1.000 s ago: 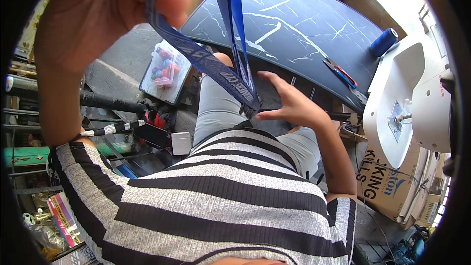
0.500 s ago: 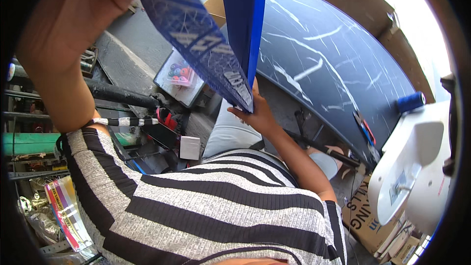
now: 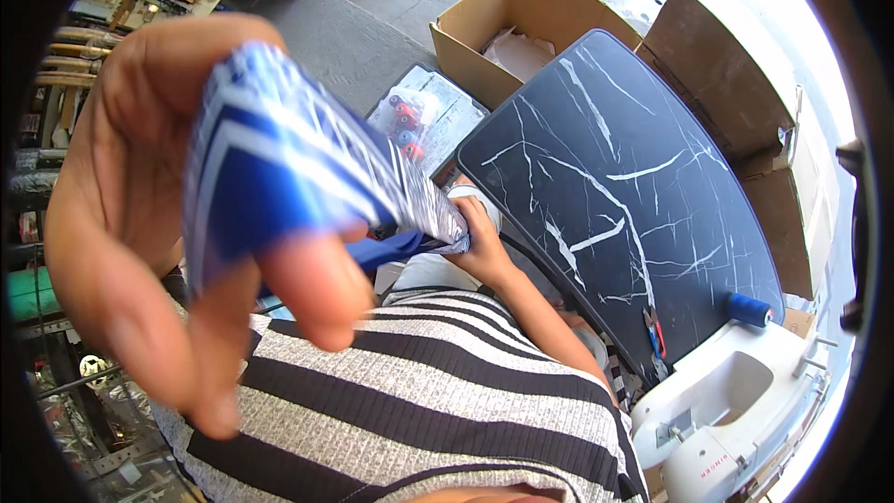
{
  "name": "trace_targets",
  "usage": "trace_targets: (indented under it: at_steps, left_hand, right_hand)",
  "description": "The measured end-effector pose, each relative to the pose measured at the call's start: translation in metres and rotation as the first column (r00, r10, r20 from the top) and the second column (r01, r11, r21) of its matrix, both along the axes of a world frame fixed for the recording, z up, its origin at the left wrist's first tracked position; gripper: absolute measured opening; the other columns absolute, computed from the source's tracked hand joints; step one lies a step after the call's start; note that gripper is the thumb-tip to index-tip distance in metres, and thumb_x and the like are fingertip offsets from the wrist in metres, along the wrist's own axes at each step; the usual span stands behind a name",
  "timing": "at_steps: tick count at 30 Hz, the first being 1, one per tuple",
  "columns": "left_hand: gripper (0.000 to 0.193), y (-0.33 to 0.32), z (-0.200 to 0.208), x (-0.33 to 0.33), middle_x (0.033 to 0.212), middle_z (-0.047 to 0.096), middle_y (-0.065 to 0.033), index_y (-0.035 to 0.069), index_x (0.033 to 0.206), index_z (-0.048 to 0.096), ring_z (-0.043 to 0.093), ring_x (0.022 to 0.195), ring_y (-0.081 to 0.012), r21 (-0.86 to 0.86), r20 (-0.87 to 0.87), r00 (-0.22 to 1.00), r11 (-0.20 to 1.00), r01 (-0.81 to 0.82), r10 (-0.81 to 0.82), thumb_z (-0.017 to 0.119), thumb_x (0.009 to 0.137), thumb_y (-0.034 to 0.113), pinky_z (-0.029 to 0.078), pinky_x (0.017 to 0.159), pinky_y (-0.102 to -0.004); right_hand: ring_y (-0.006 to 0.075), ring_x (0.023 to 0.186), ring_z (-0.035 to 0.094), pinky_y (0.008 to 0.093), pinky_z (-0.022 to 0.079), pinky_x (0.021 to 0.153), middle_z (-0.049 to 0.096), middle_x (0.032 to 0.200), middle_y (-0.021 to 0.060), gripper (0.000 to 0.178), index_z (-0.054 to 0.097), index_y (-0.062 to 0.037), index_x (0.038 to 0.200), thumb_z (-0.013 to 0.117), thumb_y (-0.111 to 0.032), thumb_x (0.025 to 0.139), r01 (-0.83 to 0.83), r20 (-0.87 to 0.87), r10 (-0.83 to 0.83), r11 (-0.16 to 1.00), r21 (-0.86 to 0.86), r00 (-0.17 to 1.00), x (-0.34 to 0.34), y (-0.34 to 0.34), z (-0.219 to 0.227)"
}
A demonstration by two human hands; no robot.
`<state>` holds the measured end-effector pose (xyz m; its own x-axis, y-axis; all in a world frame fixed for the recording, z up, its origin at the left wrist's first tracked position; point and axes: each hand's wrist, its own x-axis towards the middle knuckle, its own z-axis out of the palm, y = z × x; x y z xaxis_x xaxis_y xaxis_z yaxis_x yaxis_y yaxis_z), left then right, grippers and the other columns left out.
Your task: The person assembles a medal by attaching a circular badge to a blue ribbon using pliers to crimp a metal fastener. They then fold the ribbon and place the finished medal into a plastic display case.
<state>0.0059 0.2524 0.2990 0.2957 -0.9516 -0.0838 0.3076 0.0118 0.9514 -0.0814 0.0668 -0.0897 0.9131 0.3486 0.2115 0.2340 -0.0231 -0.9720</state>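
Close in front of me on the left, my left hand [image 3: 107, 251] looms large and slightly blurred, its fingers curled around a blue and white patterned fabric strip [image 3: 298, 140]. From there the strip narrows away to my right hand [image 3: 484, 247], which pinches its other part near my lap. A plain blue length of it runs beneath the patterned face, between the hands. My left fingertips hide part of the strip.
On my right, a black marble-look table [image 3: 615, 177] carries red-handled thread snips [image 3: 657, 333], a blue thread spool [image 3: 750, 309] and a white sewing machine [image 3: 736, 401]. Beyond are an open cardboard box [image 3: 475, 23] and a plastic tub of bobbins [image 3: 405, 121]. Cluttered shelves line the left.
My left hand has come down and closer from the upper left, bringing the strip across the view. The strip slanted upward before. My right hand keeps its pinch, and the view has shifted.
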Motion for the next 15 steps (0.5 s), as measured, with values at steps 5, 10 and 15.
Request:
trace_targets:
  at_steps: [5, 10, 15]
  left_hand:
    - [0.032, 0.004, 0.073, -0.01, 0.086, 0.076, -0.0189, -0.01, 0.093, 0.068, 0.074, 0.069, -0.0218, 0.179, 0.166, 0.98, 0.981, 0.08, -0.11, 0.089, 0.07, -0.004, 0.056, 0.058, -0.0267]
    - [0.031, 0.017, 0.126, 0.009, 0.068, 0.069, -0.0124, -0.005, 0.079, 0.066, 0.066, 0.053, -0.0185, 0.188, 0.471, 0.868, 0.979, 0.074, -0.156, 0.093, 0.065, 0.003, 0.046, 0.047, -0.0258]
    - [0.041, 0.032, 0.144, 0.024, 0.072, 0.067, -0.0154, -0.004, 0.095, 0.062, 0.068, 0.062, -0.0212, -0.033, 0.593, 0.769, 0.961, -0.274, 0.24, 0.092, 0.068, 0.007, 0.05, 0.053, -0.0301]
  right_hand:
    - [0.0355, 0.122, 0.053, 0.0452, 0.04, 0.106, 0.058, 0.124, 0.0148, 0.068, 0.053, -0.0058, 0.128, 0.084, -0.009, 0.067, -0.116, 0.009, 0.117, 0.991, -0.073, 0.993, 0.011, 0.002, 0.075]
    - [0.0292, 0.108, 0.064, 0.039, 0.046, 0.098, 0.069, 0.105, 0.0097, 0.047, 0.066, -0.0073, 0.112, 0.084, -0.008, 0.069, -0.169, -0.05, 0.163, 0.973, -0.159, 0.985, 0.027, 0.009, 0.143]
    - [0.0268, 0.085, 0.069, 0.0346, 0.052, 0.077, 0.071, 0.094, 0.013, 0.036, 0.07, -0.0033, 0.104, 0.083, -0.005, 0.07, -0.173, -0.292, 0.156, 0.984, -0.032, 0.944, 0.044, 0.026, 0.232]
